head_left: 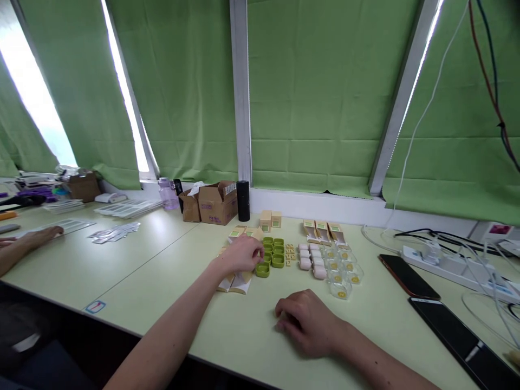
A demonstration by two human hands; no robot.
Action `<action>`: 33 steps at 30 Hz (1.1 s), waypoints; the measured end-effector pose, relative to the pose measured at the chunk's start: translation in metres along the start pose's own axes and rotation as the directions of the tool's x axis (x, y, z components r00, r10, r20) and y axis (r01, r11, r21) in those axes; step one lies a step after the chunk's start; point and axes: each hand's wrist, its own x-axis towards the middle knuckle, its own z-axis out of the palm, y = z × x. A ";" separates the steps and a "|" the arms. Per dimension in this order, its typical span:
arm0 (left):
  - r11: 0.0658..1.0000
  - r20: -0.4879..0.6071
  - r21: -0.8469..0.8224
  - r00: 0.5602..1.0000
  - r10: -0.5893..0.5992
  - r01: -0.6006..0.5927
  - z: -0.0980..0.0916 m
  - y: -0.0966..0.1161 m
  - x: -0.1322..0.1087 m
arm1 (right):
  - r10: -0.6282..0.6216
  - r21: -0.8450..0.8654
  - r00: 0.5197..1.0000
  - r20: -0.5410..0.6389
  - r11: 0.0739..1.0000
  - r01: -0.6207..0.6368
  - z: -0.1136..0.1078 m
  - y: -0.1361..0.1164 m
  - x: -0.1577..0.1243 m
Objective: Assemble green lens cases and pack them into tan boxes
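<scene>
My left hand (pixel 242 253) reaches over flattened cream cartons (pixel 239 284) to the left edge of a group of small green square cups (pixel 278 260). Its fingers curl down beside the cups; the fingertips are partly hidden, and I cannot tell what they hold. My right hand (pixel 311 324) rests on the table nearer to me, its fingers curled in with nothing visible in them. Right of the cups lie small yellowish pieces (pixel 288 254), then pale pink rounded cases (pixel 319 271), then clear plastic shells with yellow centres (pixel 340 291).
Several open cream cartons (pixel 324 232) and two upright small boxes (pixel 265 220) stand behind. Farther back are a cardboard box (pixel 218 205) and a black cylinder (pixel 243 201). Phones (pixel 408 275) and a power strip (pixel 455 269) lie at right. Another person's hand (pixel 44 235) is far left.
</scene>
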 end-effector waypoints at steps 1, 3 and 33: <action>1.000 0.025 0.016 1.000 0.014 -0.015 -0.001 0.000 -0.001 | 0.006 -0.008 1.000 -0.018 1.000 -0.006 0.000 0.001 0.000; 0.999 0.066 0.033 0.997 0.036 -0.038 -0.001 -0.001 -0.002 | 0.034 -0.040 0.998 -0.059 0.999 -0.036 0.000 0.004 0.000; 0.910 -0.098 0.142 0.909 0.406 -0.391 0.028 0.041 0.000 | 0.214 -0.005 0.835 -0.506 0.968 -0.251 0.009 0.037 0.007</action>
